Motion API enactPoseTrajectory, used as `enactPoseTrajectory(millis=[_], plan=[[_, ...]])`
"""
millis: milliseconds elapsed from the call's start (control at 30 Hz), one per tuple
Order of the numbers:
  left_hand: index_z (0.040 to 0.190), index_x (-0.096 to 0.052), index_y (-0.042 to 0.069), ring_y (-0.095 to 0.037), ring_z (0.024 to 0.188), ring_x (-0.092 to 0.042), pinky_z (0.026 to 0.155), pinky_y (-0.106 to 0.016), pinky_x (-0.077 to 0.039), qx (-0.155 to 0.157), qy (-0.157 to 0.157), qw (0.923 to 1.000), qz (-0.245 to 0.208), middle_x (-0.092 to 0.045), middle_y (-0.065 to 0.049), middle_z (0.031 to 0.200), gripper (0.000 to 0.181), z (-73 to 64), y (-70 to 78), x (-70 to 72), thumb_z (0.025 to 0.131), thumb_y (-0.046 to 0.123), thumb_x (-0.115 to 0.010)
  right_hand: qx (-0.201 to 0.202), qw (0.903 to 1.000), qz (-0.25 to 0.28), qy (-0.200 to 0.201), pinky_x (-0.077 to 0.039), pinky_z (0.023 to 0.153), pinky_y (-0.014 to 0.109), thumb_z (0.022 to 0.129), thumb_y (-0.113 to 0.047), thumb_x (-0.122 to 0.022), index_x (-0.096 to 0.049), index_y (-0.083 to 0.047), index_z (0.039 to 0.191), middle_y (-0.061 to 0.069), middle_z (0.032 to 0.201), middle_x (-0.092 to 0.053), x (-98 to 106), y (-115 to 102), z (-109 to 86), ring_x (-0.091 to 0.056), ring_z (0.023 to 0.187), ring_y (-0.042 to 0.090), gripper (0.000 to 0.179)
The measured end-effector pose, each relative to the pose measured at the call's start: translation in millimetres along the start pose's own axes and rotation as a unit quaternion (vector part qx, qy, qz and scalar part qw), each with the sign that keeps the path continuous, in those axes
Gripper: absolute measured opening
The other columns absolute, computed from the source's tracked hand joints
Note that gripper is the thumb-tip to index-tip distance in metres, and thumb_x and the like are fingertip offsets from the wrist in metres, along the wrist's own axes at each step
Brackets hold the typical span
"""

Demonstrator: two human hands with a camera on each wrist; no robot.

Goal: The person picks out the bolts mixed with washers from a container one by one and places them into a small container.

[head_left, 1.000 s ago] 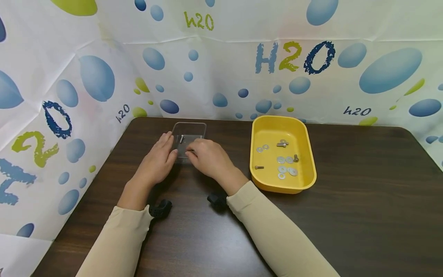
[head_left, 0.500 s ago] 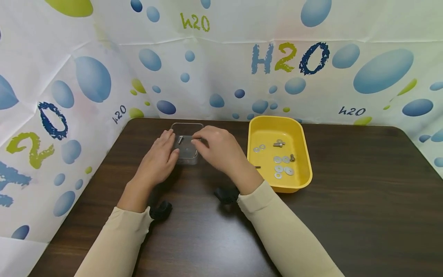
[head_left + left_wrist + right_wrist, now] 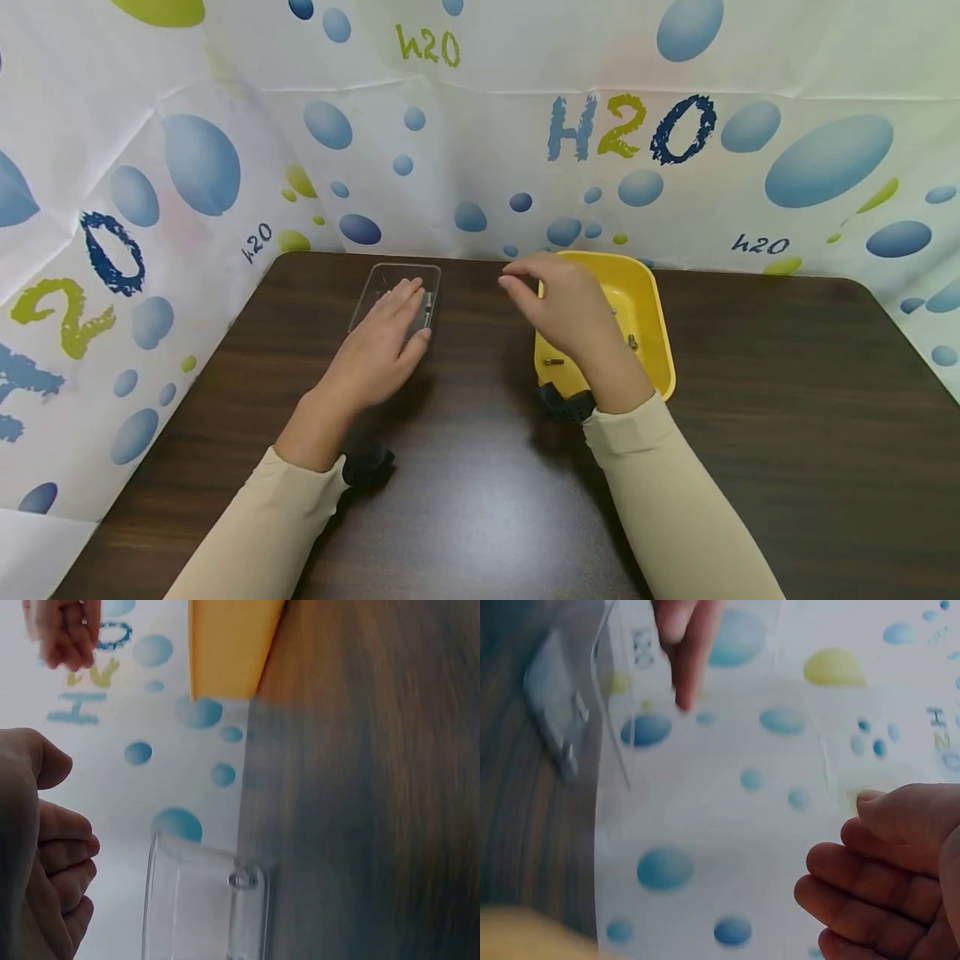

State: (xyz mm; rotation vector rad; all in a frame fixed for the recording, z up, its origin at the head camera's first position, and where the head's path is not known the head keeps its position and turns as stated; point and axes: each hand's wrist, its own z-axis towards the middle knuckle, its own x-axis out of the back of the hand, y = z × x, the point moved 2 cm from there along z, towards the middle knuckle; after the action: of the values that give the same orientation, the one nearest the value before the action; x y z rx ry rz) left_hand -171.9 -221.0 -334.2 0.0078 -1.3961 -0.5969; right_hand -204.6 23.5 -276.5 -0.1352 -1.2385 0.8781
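Observation:
My left hand [image 3: 378, 350] reaches over the small clear plastic box [image 3: 407, 265], its fingers straight and covering much of it. Beside my fingertips a small metal screw [image 3: 428, 308] shows inside the box. In the left wrist view the box's clear wall [image 3: 180, 900] stands below my curved fingers [image 3: 64, 855]. My right hand [image 3: 573, 312] hovers above the left side of the yellow tray [image 3: 663, 333], thumb and fingers loosely bent. The right wrist view shows nothing in this hand [image 3: 892, 877]. A screw [image 3: 553, 362] and another bolt [image 3: 632, 342] lie in the tray; my hand hides the washers.
Both box and tray stand near the back of the dark wooden table [image 3: 480, 500]. A white sheet [image 3: 480, 133] with blue drops hangs right behind it. Black camera units sit under my left wrist [image 3: 367, 467] and right wrist [image 3: 564, 404].
My right hand has moved away from the clear box, rightward over the yellow tray. My left hand has shifted right, from the box's left side to over it.

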Motion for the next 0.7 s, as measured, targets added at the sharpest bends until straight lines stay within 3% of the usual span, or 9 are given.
enactPoseTrajectory(millis=[133,300,467,700], plan=[[0.154,-0.029,0.001,-0.027,0.152,-0.018,0.123,-0.047,-0.017,-0.017,-0.007,0.9998,-0.002,-0.023,-0.012,0.163,0.060,0.6,11.9,-4.5,0.103,0.030,-0.043,-0.050,0.9981,-0.015,-0.033,-0.052,0.096,0.042,0.098,-0.032,-0.062,-0.072,-0.011,0.116,0.006,0.116,-0.072,15.2,22.0,-6.4,-0.064,0.109,0.025,0.030],[0.154,-0.029,0.002,-0.024,0.152,-0.015,0.123,-0.046,-0.016,-0.031,-0.026,0.9991,-0.013,-0.021,-0.009,0.164,0.061,-0.3,29.1,-8.9,0.104,0.033,-0.043,-0.084,0.9898,-0.015,-0.114,-0.052,0.094,0.046,0.097,-0.030,-0.063,-0.073,-0.010,0.115,0.007,0.110,-0.073,23.9,47.5,-11.6,-0.064,0.107,0.026,0.029],[0.155,-0.028,0.006,-0.020,0.153,-0.014,0.123,-0.044,-0.017,-0.042,-0.048,0.9975,-0.030,-0.020,-0.005,0.165,0.062,5.0,51.0,-16.2,0.104,0.039,-0.042,-0.102,0.9748,-0.031,-0.196,-0.055,0.081,0.040,0.094,-0.030,-0.067,-0.077,-0.009,0.104,0.005,0.099,-0.075,20.2,64.0,-13.7,-0.066,0.089,0.022,0.025],[0.155,-0.028,0.006,-0.018,0.153,-0.013,0.123,-0.039,-0.017,-0.062,-0.080,0.9940,-0.042,-0.019,-0.004,0.165,0.065,15.1,85.6,-36.4,0.104,0.045,-0.040,-0.123,0.9572,-0.024,-0.261,-0.054,0.074,0.033,0.090,-0.025,-0.072,-0.078,-0.008,0.099,0.004,0.094,-0.075,8.2,72.9,-13.9,-0.062,0.079,0.019,0.020]])
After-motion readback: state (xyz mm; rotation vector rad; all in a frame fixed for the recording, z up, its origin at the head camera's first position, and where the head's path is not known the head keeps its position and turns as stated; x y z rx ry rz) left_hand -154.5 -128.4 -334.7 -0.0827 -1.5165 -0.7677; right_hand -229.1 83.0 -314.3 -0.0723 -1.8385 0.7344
